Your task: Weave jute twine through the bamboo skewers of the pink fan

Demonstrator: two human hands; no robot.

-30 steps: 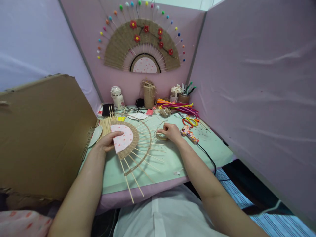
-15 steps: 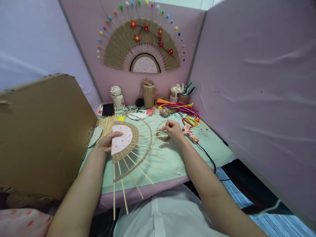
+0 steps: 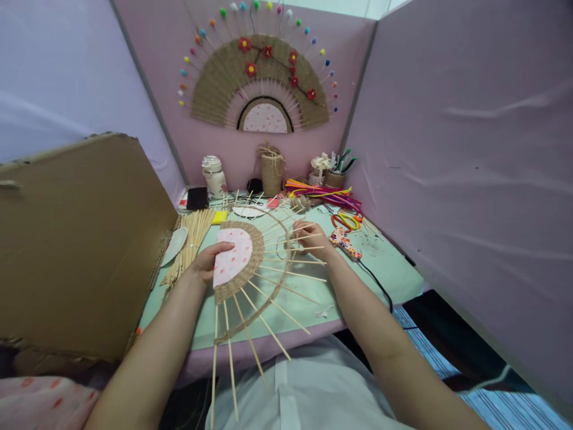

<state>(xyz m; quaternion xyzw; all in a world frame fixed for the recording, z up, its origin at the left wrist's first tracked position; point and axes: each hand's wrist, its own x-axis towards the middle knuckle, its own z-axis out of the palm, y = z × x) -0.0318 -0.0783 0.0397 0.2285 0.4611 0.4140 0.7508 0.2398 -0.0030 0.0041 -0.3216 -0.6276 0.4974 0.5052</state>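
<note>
My left hand [image 3: 211, 258] grips the straight edge of a half-round fan frame [image 3: 258, 248], thumb on its pink-and-white spotted centre [image 3: 233, 257]. Woven twine borders that centre, and thin wooden sticks [image 3: 264, 319] spread outward from it. A curved band of twine [image 3: 283, 279] crosses the sticks further out. My right hand [image 3: 308, 237] is at the right side of the frame, partly behind the stick tips. Its fingers are pinched on thin jute twine [image 3: 280, 246], whose loops show faintly behind the sticks.
A bundle of sticks [image 3: 192, 236] and a white disc [image 3: 174, 246] lie left, beside a cardboard sheet [image 3: 80, 245]. Scissors [image 3: 347, 222], a patterned glue gun [image 3: 344, 243] with a black cord, and pipe cleaners [image 3: 320, 192] lie right. A finished fan [image 3: 215, 89] hangs on the back wall.
My left hand has shifted the fan frame right and toward me. The stick tips now overlap my right hand, which has stayed near the same spot.
</note>
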